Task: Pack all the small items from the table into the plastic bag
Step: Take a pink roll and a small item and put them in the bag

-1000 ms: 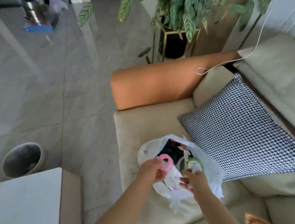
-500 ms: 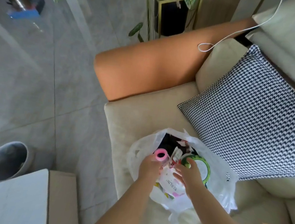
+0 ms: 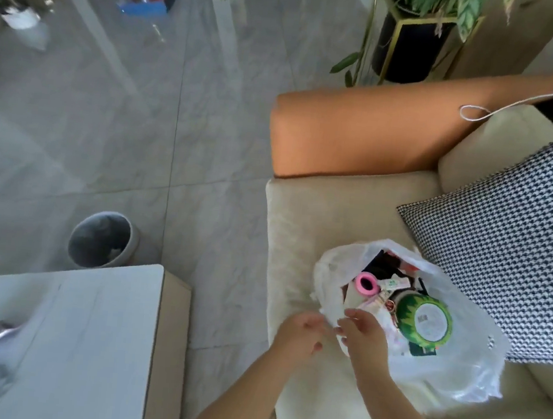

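Left of our hands sits a smooth white table [image 3: 74,325]; our left hand [image 3: 301,331] curls loosely at the crinkled translucent plastic bag [image 3: 455,368], though we cannot tell if it grips; our right hand [image 3: 363,334] pinches the bag's rim; beyond the fingers, inside, lie a pink ring [image 3: 367,284] and a round watermelon-patterned tin [image 3: 424,321].

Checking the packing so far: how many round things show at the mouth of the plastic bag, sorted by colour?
Pink: 1, the pink plastic tape roll
Green: 1, the green watermelon-patterned round tin
Total: 2, both lying inside the white plastic bag on the beige sofa seat. Other contents are too jumbled to count.
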Demonstrator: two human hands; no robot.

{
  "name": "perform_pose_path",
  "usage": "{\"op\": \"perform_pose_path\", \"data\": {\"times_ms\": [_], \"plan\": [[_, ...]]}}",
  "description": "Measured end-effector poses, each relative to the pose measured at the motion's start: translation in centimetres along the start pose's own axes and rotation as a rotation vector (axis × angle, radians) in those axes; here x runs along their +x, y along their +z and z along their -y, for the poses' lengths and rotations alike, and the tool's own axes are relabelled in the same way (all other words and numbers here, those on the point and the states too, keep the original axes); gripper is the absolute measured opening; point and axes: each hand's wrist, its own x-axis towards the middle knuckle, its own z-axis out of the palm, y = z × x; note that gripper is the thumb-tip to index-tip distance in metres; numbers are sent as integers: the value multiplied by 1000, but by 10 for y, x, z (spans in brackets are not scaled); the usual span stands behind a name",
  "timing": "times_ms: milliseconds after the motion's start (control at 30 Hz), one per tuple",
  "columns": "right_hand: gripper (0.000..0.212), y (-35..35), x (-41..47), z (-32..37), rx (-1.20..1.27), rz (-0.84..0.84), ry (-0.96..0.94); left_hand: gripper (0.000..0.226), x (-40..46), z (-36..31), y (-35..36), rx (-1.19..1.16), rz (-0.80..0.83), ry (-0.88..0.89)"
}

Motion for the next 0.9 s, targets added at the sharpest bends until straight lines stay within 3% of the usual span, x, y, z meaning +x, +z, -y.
{"op": "perform_pose_path", "data": {"times_ms": [133,300,467,633,733,900], "plan": [[13,55,-37,-2,-281,166,-102,25,-17,33,-53,51,-85,-12],[28,147,-79,-24,-602,322,-190,28,-44,102,-136,73,-170,-62],[35,236,-143,-47,-800,438,-285,28,-80,186,-228,1,-301,-109],[10,321,-198,-69,-947,603,-361,16,-116,259,-306,-143,-420,-147],[21,367,-228,-79,-1082,700,-477,31,-132,301,-344,-230,-504,-208],[24,431,-266,-92,-1215,835,-633,31,-159,358,-390,-263,-605,-283]]}}
